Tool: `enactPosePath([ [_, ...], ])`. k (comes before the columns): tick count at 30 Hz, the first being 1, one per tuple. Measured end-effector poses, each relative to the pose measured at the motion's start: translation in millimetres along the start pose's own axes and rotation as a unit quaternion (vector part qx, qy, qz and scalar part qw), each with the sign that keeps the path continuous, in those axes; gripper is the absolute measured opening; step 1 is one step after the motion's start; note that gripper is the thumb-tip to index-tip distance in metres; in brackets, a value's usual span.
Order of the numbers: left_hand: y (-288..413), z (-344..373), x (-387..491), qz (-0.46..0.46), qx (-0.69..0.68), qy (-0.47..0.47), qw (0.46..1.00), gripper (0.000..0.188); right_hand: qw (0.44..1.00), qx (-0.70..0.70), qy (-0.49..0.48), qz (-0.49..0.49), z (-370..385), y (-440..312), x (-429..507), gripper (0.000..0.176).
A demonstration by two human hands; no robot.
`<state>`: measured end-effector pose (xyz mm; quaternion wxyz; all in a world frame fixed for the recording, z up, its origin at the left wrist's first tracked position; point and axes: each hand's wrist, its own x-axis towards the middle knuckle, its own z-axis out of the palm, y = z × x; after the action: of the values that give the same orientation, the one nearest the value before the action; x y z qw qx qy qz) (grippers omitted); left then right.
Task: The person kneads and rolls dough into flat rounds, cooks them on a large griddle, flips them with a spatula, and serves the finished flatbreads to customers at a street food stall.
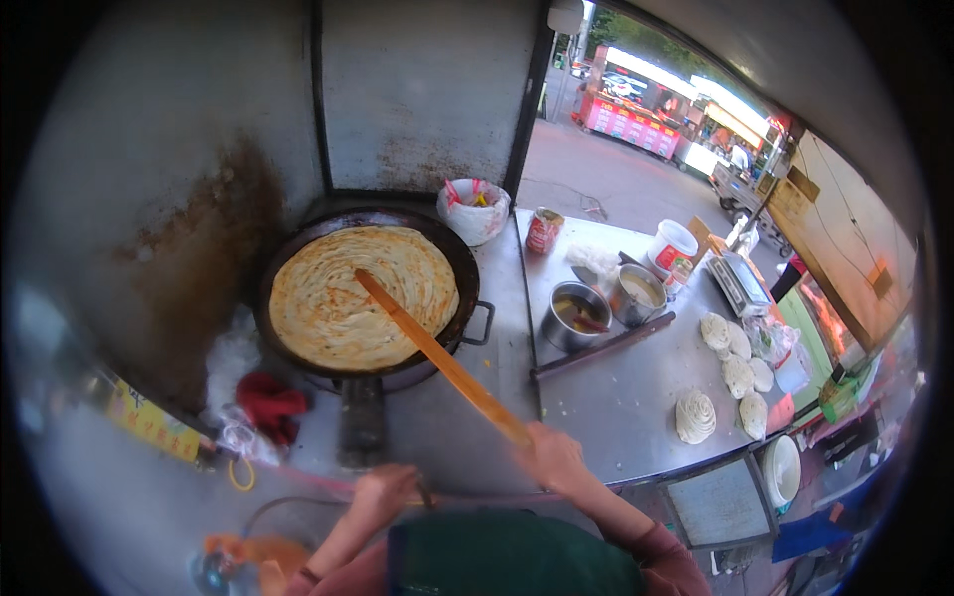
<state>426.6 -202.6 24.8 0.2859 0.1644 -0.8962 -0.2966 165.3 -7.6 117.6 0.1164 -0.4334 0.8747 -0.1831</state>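
Note:
My right hand point(553, 458) grips the near end of a long flat wooden stick point(447, 365). The stick's far tip lies on a large round layered flatbread point(328, 298), pale with browned patches. The bread fills most of a black flat pan point(468, 272), which has a loop handle at its right and a thick dark handle point(362, 425) pointing towards me. Just below that thick handle is my left hand point(381, 493), its fingers curled at the counter's front edge. A small dark piece shows beside those fingers; whether they hold it is unclear.
Right of the pan, the metal counter point(596, 417) carries two steel pots point(575, 316), a dark rolling pin point(604, 346), a scale point(738, 283) and several coiled dough pieces point(695, 417). A bag-lined tub point(474, 212) stands behind the pan. A red cloth point(272, 406) lies left.

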Motion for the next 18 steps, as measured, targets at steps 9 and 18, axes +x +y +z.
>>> enactPosePath([
  [9,-15.1,-76.8,102.5,-0.015,0.043,0.082,0.996,0.015,0.988,0.052,0.124,-0.081,-43.5,44.2,-8.8,0.059],
  [18,-169.5,-138.8,187.1,-0.177,0.296,-0.113,0.932,0.03,0.917,-0.389,0.02,-0.079,-177.1,-24.1,-27.2,0.076],
])
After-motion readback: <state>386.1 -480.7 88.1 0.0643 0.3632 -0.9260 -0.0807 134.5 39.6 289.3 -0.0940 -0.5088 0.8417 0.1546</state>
